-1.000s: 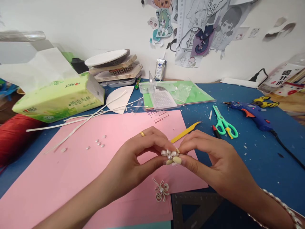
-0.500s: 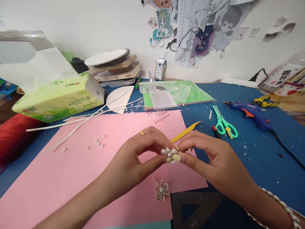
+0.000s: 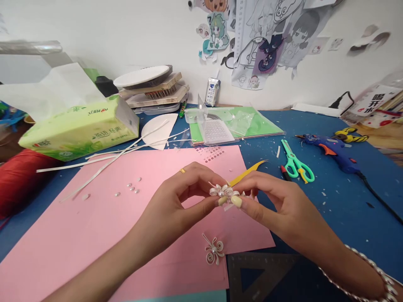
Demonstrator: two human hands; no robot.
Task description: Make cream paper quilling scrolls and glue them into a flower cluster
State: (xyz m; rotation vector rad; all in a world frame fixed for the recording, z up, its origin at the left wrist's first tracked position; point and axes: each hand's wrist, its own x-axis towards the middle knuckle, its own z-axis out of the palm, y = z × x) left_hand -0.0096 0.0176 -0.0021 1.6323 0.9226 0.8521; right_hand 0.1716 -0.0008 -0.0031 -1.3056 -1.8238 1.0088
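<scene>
Over the pink paper (image 3: 103, 235), as the head camera sees it, two bare hands meet at a small white ornament (image 3: 221, 193) made of curled loops with a pearly bead at its middle. The left hand (image 3: 185, 195), with a ring on one finger, is curled nearly closed, its thumb and fingertips pinching the ornament from the left side. The right hand (image 3: 272, 199) is bent in much the same way, thumb and fingertips gripping the ornament from the right; a beaded bracelet (image 3: 373, 264) circles that wrist. The ornament is held over the right part of the pink paper, and a second ornament (image 3: 214, 250), also with a bead at its middle, lies on the paper nearer the person. On the paper's left half sit several loose beads (image 3: 132, 188). Yellow tweezers (image 3: 247, 173) cross the paper's right edge, partly hidden by the right hand. To the right of the paper lie green scissors (image 3: 293, 161) and, farther off, a blue glue gun (image 3: 338, 154). Just beside the paper's near right corner is a dark set square (image 3: 273, 264). White strips (image 3: 56, 168) reach across the paper's far left edge, near a tissue pack (image 3: 85, 128) beyond it.
</scene>
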